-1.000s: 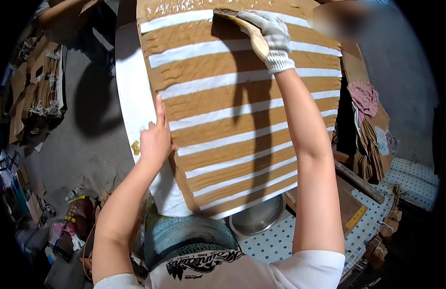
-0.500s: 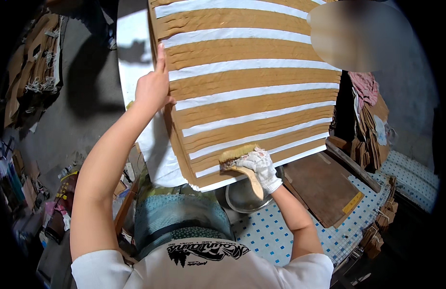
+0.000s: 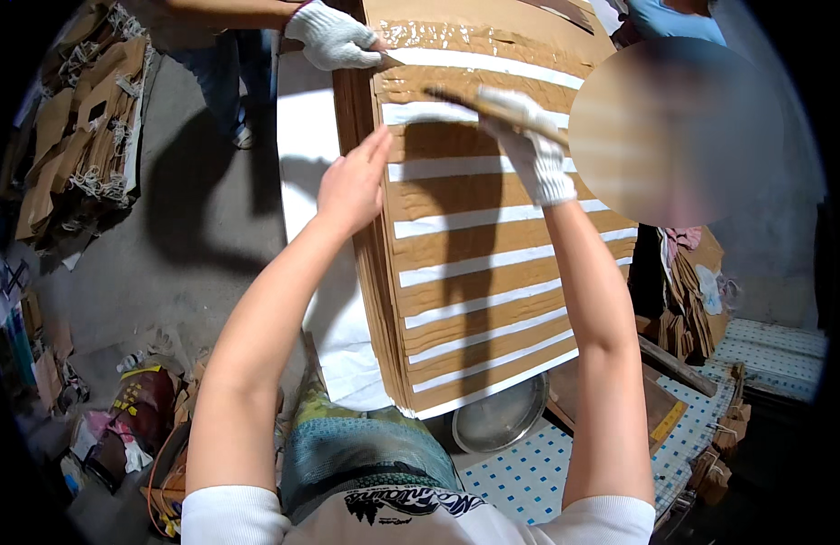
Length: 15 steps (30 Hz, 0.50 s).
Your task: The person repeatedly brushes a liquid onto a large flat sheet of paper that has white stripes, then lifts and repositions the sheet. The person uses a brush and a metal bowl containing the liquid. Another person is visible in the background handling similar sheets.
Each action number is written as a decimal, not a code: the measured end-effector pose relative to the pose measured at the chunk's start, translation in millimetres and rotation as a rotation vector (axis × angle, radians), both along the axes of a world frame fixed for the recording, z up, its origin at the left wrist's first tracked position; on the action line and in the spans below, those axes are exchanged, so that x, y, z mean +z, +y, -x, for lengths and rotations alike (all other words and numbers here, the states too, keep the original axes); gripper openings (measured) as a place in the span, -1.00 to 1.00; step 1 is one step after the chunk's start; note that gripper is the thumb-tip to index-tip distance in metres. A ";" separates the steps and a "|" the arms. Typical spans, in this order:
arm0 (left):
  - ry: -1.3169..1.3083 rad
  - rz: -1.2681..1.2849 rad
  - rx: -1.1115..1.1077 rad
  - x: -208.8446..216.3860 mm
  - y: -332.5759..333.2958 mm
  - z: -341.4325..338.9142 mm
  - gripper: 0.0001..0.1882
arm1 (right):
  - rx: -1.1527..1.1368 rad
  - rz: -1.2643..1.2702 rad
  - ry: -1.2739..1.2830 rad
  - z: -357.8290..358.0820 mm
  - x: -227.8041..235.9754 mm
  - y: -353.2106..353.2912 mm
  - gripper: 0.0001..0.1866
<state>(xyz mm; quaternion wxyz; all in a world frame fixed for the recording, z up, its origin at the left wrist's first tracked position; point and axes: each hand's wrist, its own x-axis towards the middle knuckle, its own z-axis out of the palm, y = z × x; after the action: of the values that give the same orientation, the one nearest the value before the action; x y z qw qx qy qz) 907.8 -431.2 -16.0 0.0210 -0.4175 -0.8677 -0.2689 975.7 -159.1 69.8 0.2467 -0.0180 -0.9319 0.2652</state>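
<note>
A thick stack of brown paper sheets point(image 3: 529, 241), showing brown bands between white stripes on top, lies in front of me. My bare left hand point(image 3: 352, 186) rests at its left edge, fingers stretched out and holding nothing. In my right hand point(image 3: 529, 154), in a white knit glove, is a wooden-handled brush point(image 3: 456, 100), held over the far part of the stack and blurred by motion. The far bands look wet and glossy. Another person's white-gloved hand point(image 3: 329, 38) touches the stack's far left corner.
A round metal basin point(image 3: 500, 420) sits below the near edge of the stack, beside a blue-dotted white surface point(image 3: 520, 472) with a brown board point(image 3: 652, 400). White sheeting point(image 3: 306, 163) lies along the stack's left side. Bundled cardboard point(image 3: 84, 127) stands at far left. Another person point(image 3: 679, 23) is at far right.
My right hand has carried the brush from the near edge to the far bands. Another person's gloved hand has come in at the far left corner. My left hand's pointing finger has joined the others.
</note>
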 end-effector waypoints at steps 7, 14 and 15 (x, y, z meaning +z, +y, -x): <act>0.120 0.028 -0.069 -17.3 -0.4 12.8 -0.30 | 0.049 -0.303 -0.010 2.4 -18.6 -13.9 -0.72; 0.078 0.079 -0.027 -18.3 -8.2 12.9 -0.28 | 0.044 -0.192 -0.232 -174.1 -75.8 -97.2 -0.76; 0.103 0.110 -0.023 -25.7 -8.6 12.3 -0.30 | 0.068 -0.168 -0.302 -200.6 -80.0 -104.0 -0.77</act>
<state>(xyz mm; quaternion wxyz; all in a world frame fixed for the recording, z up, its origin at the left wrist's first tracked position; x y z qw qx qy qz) 895.5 -439.9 -41.6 0.0394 -0.4412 -0.8741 -0.1994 1176.3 -263.1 -10.2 0.0954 -0.0053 -0.9773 0.1891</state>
